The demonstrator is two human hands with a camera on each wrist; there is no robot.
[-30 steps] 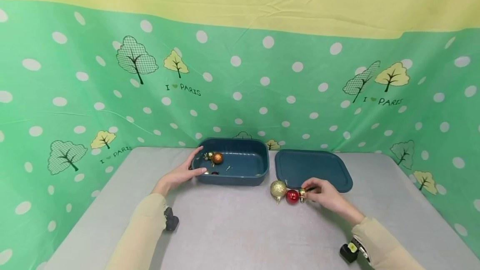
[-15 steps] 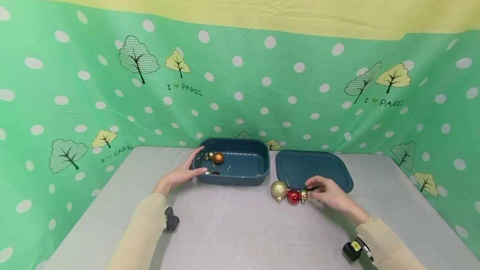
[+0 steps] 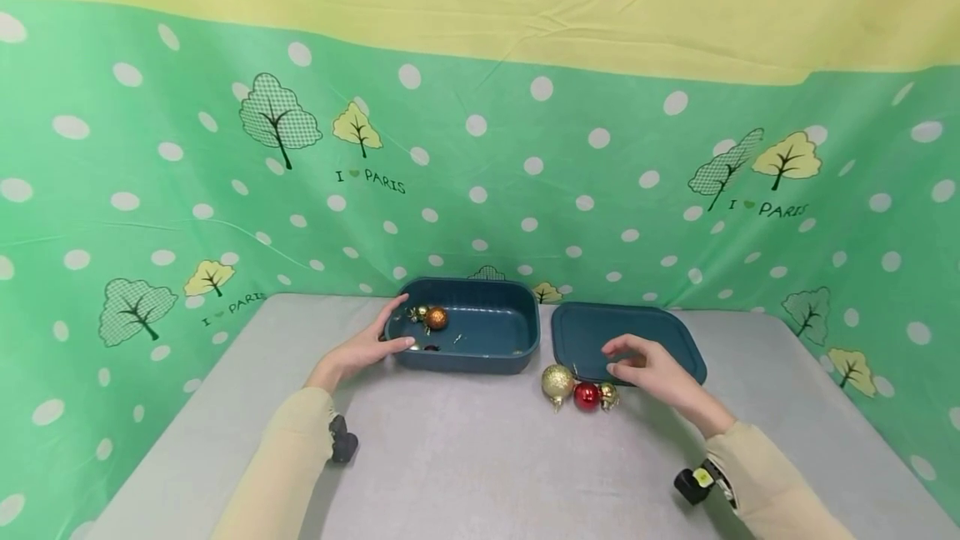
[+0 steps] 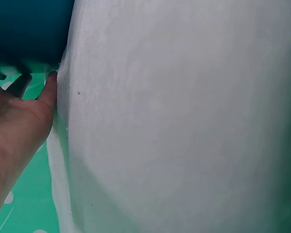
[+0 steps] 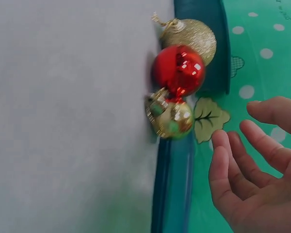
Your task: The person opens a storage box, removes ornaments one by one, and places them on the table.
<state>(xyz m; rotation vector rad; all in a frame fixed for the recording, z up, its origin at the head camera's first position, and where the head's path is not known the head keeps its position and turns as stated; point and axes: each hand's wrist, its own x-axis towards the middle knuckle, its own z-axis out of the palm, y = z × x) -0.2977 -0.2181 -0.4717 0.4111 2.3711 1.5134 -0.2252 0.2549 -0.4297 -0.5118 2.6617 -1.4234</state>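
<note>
My left hand (image 3: 365, 347) holds the left end of a dark blue rectangular container (image 3: 465, 363), its thumb at the front rim and a finger near the back. Inside, at the left, lie an orange Christmas bauble (image 3: 437, 318) and a few smaller ornaments, partly hidden by the wall. My right hand (image 3: 651, 369) hovers over the front of the blue lid (image 3: 600, 323), fingers bent and apart, holding nothing. In front of the lid, a glittery gold bauble (image 3: 557, 382), a shiny red bauble (image 3: 587, 396) and a small gold ornament (image 5: 170, 119) sit in a row.
The lid lies flat on the grey-covered table (image 3: 487, 457), just right of the container. A green and yellow printed curtain (image 3: 480, 157) hangs behind the table and along its sides.
My right hand has let go of the small gold ornament beside the red bauble and lifted back over the lid. The left hand has stayed at the container.
</note>
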